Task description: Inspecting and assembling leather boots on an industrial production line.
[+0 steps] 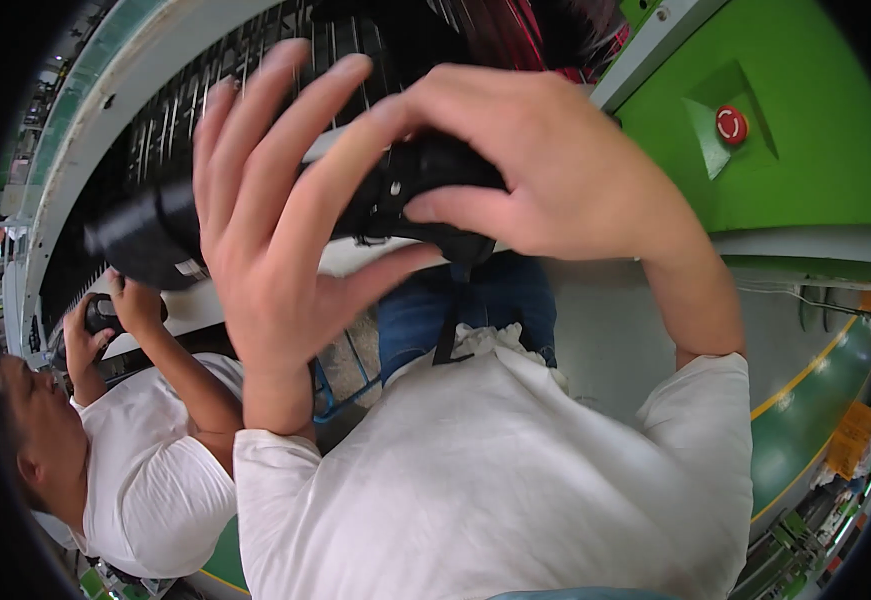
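head camera looks down, close above left hand (273, 235) and right hand (555, 160).

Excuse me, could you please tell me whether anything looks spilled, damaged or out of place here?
Nothing plainly stands out: no spill or damage shows. The black item is partly hidden by the left hand and right hand, so I cannot judge all of it.

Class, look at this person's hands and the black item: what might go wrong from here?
The left hand has its fingers spread, so the black item might slip or turn. The strap hanging below could snag. The metal rods seem close beyond the fingers, which might knock against them.
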`<state>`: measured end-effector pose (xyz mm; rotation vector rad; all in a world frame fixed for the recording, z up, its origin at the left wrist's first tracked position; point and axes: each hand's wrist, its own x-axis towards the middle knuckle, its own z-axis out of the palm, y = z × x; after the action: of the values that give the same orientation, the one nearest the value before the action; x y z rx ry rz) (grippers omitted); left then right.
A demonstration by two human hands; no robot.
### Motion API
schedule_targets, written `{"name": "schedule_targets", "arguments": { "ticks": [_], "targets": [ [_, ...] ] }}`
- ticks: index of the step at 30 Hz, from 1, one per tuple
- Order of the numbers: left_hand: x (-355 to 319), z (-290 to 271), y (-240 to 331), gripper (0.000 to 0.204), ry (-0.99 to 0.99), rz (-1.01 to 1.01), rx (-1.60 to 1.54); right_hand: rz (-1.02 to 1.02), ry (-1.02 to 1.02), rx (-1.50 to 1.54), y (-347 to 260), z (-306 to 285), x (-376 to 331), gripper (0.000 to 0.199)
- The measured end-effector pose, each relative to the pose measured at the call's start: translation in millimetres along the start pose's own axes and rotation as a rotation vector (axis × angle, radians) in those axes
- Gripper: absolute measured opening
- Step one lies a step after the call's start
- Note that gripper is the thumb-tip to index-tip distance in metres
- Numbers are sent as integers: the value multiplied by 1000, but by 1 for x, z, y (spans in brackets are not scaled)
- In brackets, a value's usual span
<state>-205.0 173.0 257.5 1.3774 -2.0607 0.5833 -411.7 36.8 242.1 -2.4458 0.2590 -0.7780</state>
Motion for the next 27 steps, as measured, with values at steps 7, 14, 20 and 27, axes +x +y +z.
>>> {"name": "schedule_targets", "arguments": {
  "ticks": [7,14,20,27],
  "targets": [
    [-6,13,-24,64,-337,-165,-31,72,533,295,53,22,-33,50],
    [-2,15,-28,70,-414,-246,-92,220,685,531,56,105,-47,58],
    [0,19,-29,72,-406,-217,-116,264,647,445,55,107,-36,67],
    [0,23,-29,73,-399,-176,-118,271,649,462,59,109,-35,57]
  ]
}}
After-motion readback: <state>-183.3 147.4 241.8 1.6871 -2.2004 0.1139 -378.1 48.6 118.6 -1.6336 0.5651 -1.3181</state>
